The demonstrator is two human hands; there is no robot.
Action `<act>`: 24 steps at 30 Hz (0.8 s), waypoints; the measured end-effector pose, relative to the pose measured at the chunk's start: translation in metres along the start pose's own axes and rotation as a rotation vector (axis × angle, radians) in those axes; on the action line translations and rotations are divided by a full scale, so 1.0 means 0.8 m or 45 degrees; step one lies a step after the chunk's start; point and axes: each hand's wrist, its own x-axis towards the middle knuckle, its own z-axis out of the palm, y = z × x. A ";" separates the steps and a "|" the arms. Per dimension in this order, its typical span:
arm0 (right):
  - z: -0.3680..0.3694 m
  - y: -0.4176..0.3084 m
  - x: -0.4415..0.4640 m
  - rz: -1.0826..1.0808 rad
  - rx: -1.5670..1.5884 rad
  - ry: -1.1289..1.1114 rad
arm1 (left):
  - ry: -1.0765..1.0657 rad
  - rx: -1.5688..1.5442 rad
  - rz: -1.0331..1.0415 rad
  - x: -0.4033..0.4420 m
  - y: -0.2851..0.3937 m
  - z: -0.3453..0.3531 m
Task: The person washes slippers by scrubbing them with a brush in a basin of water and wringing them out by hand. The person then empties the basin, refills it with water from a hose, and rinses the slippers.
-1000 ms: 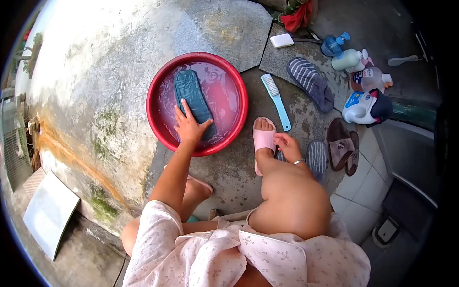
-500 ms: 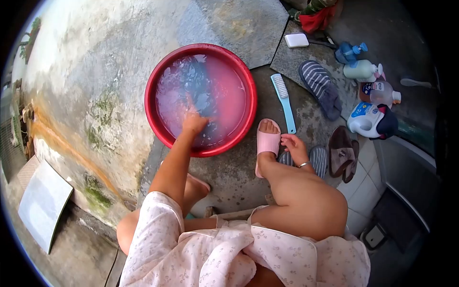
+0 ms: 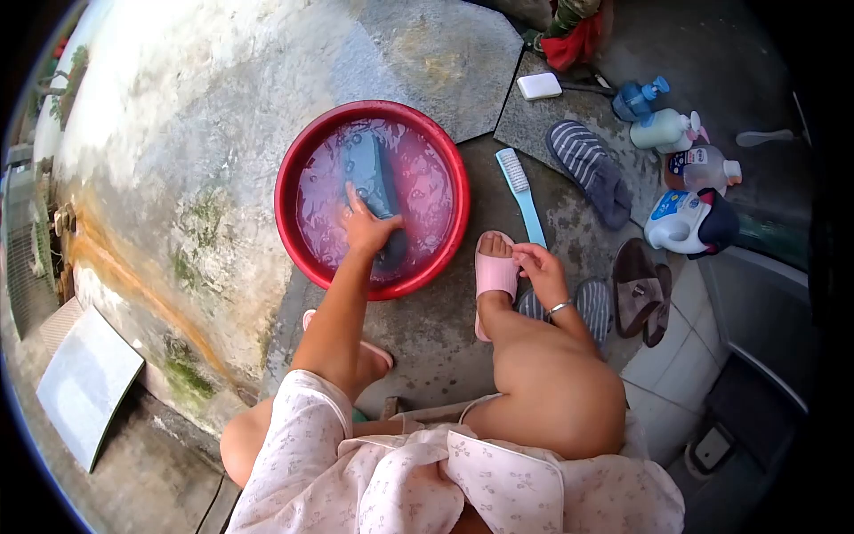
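My left hand [image 3: 367, 230] reaches into a red basin [image 3: 283, 200] of cloudy water. Its fingers and thumb span a long blue-grey slipper [image 3: 365, 165] and grip it by the sides; it looks sole up, with its lower end under water. Over my right knee, my right hand [image 3: 541, 267] has its thumb and fingertips pressed together, with nothing visible in them. Close beyond those fingertips lies a light-blue scrub brush [image 3: 523, 198], bristles up, on the concrete.
To the right lie a striped slipper [image 3: 587, 169], another striped pair [image 3: 592, 303] and brown slippers [image 3: 639, 289]. A white soap bar [image 3: 539, 86], a blue pump bottle [image 3: 636, 100] and several other bottles, including a white detergent jug [image 3: 680, 227], are farther right. Pink sandals [image 3: 495, 276] are on my feet.
The slipper, earlier only a blurred shape beneath the water, now shows clearly at the surface under my left hand. My right hand's fingers have drawn together. The view has shifted slightly.
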 end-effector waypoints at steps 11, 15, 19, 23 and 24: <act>0.125 -0.150 0.081 -0.529 -0.385 -0.463 | -0.695 -2.076 -0.175 -0.022 -0.028 -0.095; 0.193 -0.152 0.127 -0.674 -0.495 -0.458 | -1.036 -2.205 -0.130 -0.035 -0.037 -0.109; 0.227 -0.148 0.128 -0.491 -0.614 -0.493 | -1.039 -2.120 -0.123 -0.038 -0.039 -0.108; 0.223 -0.134 0.131 -0.592 -0.553 -0.444 | -0.869 -1.820 -0.291 -0.031 -0.055 -0.098; 0.220 -0.129 0.132 -0.587 -0.563 -0.450 | -0.828 -1.786 -0.168 -0.034 -0.045 -0.102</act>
